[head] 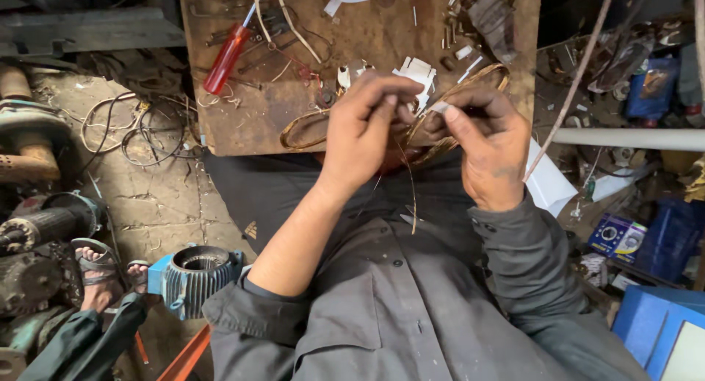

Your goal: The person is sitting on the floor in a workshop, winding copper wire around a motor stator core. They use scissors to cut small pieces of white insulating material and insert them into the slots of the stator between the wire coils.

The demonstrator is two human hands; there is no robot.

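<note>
Holding a looped coil of thin copper-coloured winding wire [440, 116] above the lap, at the near edge of the scuffed brown wooden bench [242, 124]. Work part done: coil formed, loose strands [411, 190] still trailing down. Left hand [363, 131] raised, fingers pinched on the strands; right hand [490, 149] curled opposite, thumb and forefinger pressed on a small white strip [439, 107]. Red-handled screwdriver [228, 58] lies apart, untouched.
</note>
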